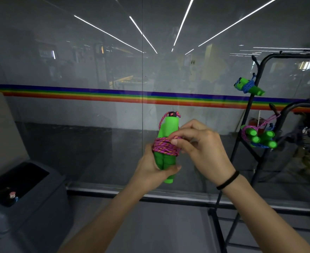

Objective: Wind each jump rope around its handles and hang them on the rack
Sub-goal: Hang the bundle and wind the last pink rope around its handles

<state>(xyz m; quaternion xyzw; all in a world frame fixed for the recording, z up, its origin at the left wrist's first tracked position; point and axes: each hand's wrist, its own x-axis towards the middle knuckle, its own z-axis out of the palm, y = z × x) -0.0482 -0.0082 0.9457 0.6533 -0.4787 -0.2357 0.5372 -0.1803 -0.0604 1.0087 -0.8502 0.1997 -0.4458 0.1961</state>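
A jump rope with two green foam handles stands upright in front of me, its pink cord wound in a thick band around the middle. My left hand grips the handles' lower ends. My right hand pinches the cord at the top of the band. On the black rack at the right hang a green-handled bundle with blue cord and, lower, bundles with pink and blue cord.
A glass wall with a rainbow stripe stands straight ahead. A grey bin with a dark opening sits at the lower left. Bicycles lean behind the rack at the far right.
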